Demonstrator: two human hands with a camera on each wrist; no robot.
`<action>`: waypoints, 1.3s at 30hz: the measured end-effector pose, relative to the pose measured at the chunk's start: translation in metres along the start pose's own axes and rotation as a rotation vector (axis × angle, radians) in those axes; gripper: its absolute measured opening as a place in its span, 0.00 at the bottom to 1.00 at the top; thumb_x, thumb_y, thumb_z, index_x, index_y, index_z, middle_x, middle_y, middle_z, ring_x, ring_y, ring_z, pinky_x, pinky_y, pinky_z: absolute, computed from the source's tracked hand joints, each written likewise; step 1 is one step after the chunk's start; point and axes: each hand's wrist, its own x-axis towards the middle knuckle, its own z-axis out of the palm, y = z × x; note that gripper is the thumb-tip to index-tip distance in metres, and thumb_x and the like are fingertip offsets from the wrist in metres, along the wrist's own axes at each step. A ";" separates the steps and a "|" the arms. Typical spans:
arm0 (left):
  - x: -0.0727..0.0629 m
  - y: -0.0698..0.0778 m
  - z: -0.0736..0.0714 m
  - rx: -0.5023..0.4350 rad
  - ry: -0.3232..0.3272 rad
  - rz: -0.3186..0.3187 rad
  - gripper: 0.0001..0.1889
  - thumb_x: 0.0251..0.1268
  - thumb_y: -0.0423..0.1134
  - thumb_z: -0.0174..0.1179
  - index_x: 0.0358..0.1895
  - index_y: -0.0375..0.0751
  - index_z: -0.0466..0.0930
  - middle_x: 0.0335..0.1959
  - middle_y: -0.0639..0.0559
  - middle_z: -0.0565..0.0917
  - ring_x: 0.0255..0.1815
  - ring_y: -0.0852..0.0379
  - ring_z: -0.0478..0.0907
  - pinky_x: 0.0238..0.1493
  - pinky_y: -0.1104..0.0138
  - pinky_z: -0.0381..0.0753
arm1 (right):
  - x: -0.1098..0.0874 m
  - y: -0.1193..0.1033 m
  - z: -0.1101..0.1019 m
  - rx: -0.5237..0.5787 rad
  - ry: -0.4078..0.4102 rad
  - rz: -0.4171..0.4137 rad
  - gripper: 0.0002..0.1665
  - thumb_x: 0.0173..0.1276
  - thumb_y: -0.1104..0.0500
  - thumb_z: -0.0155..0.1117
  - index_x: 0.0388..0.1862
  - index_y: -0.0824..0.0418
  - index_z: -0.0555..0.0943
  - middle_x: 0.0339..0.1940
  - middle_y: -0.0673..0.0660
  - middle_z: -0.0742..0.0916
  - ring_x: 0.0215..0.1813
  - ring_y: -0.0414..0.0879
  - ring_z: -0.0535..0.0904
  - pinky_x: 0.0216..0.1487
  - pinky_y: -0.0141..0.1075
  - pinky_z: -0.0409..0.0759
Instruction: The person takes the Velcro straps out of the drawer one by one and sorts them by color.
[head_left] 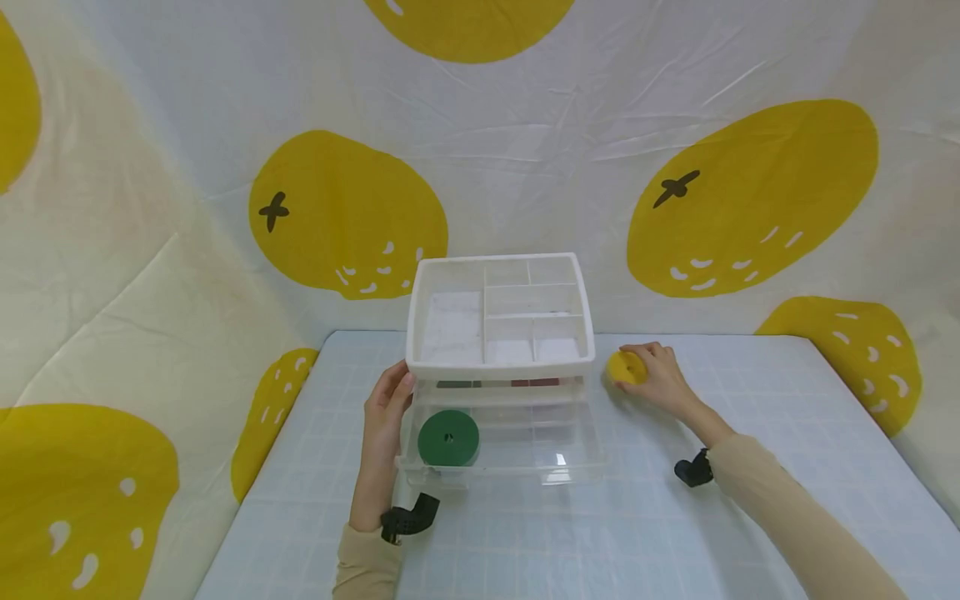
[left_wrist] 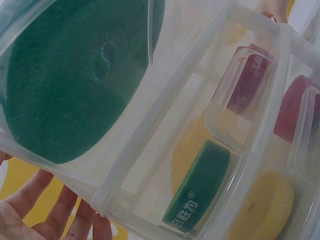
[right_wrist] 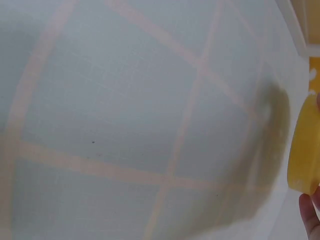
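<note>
My right hand point(head_left: 666, 381) pinches a yellow tape roll point(head_left: 621, 367) by its rim, right of a small drawer box point(head_left: 501, 367) with a white divided top. The right wrist view shows that yellow roll point(right_wrist: 302, 147) at its right edge, above its shadow on the cloth. My left hand point(head_left: 387, 408) rests against the box's left side with fingers loosely extended. A clear drawer point(head_left: 517, 475) is pulled out at the front, with a green tape roll point(head_left: 450, 454) lying flat in its left part.
Through the clear plastic in the left wrist view appear a smaller green roll point(left_wrist: 197, 187), a red roll point(left_wrist: 247, 82) and a yellow roll point(left_wrist: 265, 207). A pale checked cloth point(head_left: 525, 550) covers the table. Behind it hangs a fruit-printed curtain point(head_left: 525, 183).
</note>
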 end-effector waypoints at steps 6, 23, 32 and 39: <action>0.002 -0.001 0.001 0.007 0.024 -0.001 0.22 0.69 0.52 0.56 0.61 0.50 0.73 0.60 0.55 0.76 0.61 0.59 0.71 0.68 0.56 0.68 | 0.002 0.001 0.003 -0.012 -0.026 0.040 0.37 0.55 0.54 0.73 0.61 0.66 0.73 0.53 0.73 0.73 0.53 0.64 0.63 0.50 0.56 0.65; 0.004 -0.002 0.002 0.029 0.044 0.021 0.20 0.70 0.48 0.55 0.62 0.47 0.73 0.60 0.53 0.76 0.60 0.60 0.72 0.67 0.52 0.68 | 0.008 0.006 0.012 -0.003 -0.113 0.168 0.39 0.58 0.50 0.71 0.64 0.64 0.70 0.55 0.72 0.73 0.54 0.63 0.63 0.52 0.57 0.68; 0.003 -0.002 0.003 0.033 0.044 0.025 0.21 0.70 0.49 0.55 0.62 0.47 0.73 0.60 0.53 0.76 0.59 0.61 0.72 0.67 0.51 0.68 | 0.005 0.008 0.014 -0.004 -0.117 0.194 0.37 0.59 0.50 0.71 0.63 0.64 0.71 0.57 0.71 0.71 0.55 0.64 0.62 0.54 0.60 0.68; 0.002 -0.001 0.003 0.028 0.041 0.007 0.22 0.69 0.51 0.55 0.62 0.48 0.72 0.61 0.52 0.75 0.60 0.60 0.71 0.68 0.51 0.67 | 0.004 0.010 0.016 0.012 -0.124 0.206 0.37 0.59 0.49 0.71 0.63 0.64 0.71 0.59 0.71 0.71 0.56 0.64 0.62 0.55 0.59 0.67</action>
